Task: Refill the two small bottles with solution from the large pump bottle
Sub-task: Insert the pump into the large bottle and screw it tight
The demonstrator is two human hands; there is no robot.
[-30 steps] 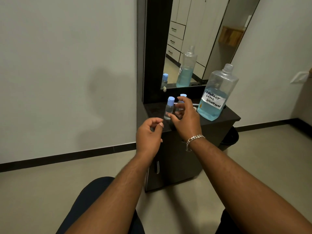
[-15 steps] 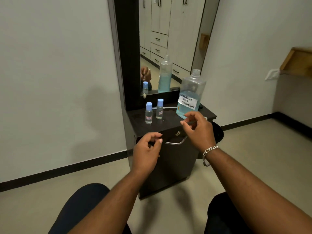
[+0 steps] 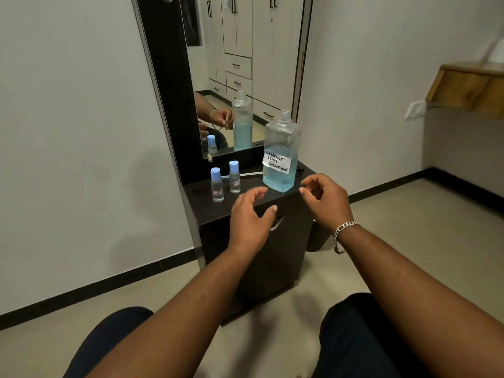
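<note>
Two small clear bottles with blue caps stand upright on the dark cabinet top (image 3: 207, 211): one at the left (image 3: 217, 184), the other (image 3: 234, 177) just right of it and a little farther back. The large clear bottle (image 3: 281, 154), about a third full of blue liquid and labelled "contact lens solution", stands at the right rear of the top. My left hand (image 3: 249, 218) hovers in front of the small bottles with fingers loosely curled, holding nothing. My right hand (image 3: 324, 199) hovers beside the large bottle's base, fingers relaxed, empty. A thin white and blue stick lies behind the small bottles.
A tall mirror (image 3: 245, 75) behind the cabinet reflects the bottles and my hands. The cabinet front has a metal drawer handle (image 3: 276, 223). A dark bin (image 3: 317, 238) sits on the floor at its right. A wooden shelf (image 3: 469, 88) juts from the right wall.
My right hand has let go of the small bottle and drawn back to the right, next to the large bottle. My left hand has opened from a pinch. The view has pulled back.
</note>
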